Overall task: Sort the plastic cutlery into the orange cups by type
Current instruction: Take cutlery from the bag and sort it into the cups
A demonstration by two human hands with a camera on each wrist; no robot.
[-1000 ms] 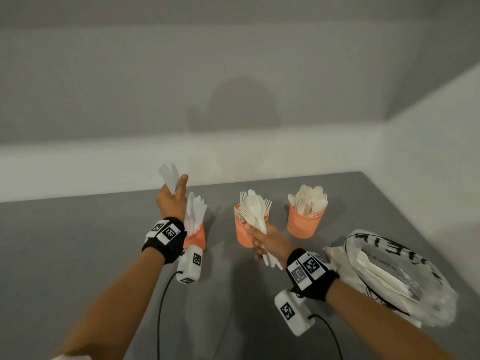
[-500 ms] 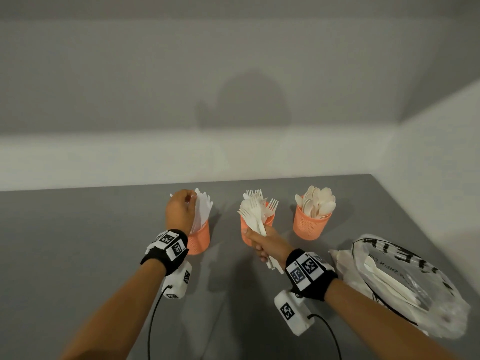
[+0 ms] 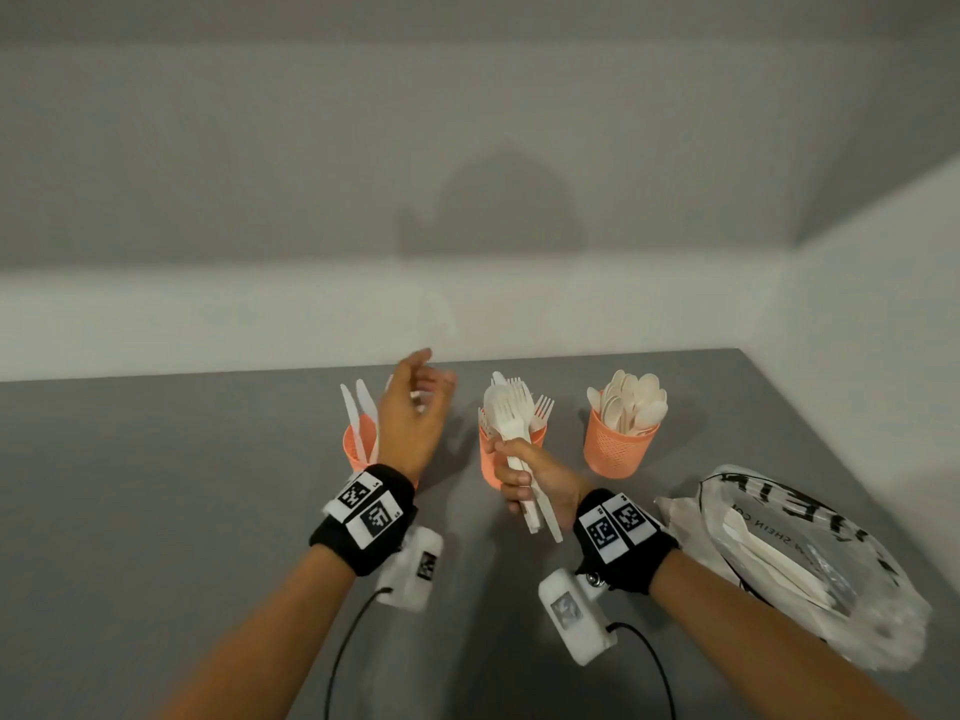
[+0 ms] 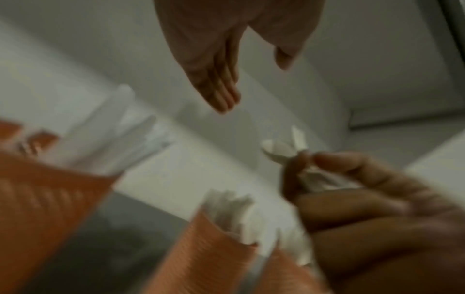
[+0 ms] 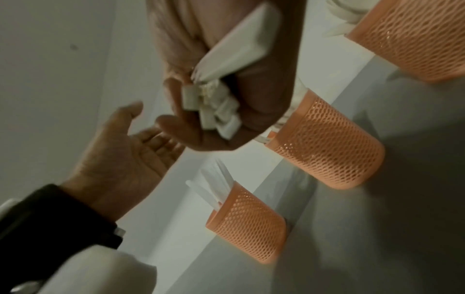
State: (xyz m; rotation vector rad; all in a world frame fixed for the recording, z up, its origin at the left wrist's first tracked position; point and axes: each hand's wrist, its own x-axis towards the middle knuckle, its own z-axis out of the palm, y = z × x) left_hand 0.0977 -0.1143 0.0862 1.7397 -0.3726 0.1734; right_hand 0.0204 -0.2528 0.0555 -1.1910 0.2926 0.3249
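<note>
Three orange mesh cups stand in a row on the grey table. The left cup (image 3: 357, 449) holds white knives (image 3: 358, 407), the middle cup (image 3: 487, 462) forks, and the right cup (image 3: 618, 449) spoons (image 3: 631, 402). My left hand (image 3: 431, 379) hovers open and empty just right of the knife cup, palm turned towards the right hand. My right hand (image 3: 511, 475) grips a bundle of white cutlery (image 3: 511, 413) upright in front of the fork cup. The right wrist view shows the handle ends (image 5: 214, 117) in my fist, with the left hand (image 5: 141, 143) open beside it.
A clear plastic bag (image 3: 810, 569) with more white cutlery inside lies at the right of the table. A white wall runs behind the cups and another closes the right side. Bare grey table (image 3: 156, 485) stretches to the left and front.
The left hand lowered its knives into the left cup, let go and now hovers open, shifted right towards the right hand. The right hand kept its bundle nearly still.
</note>
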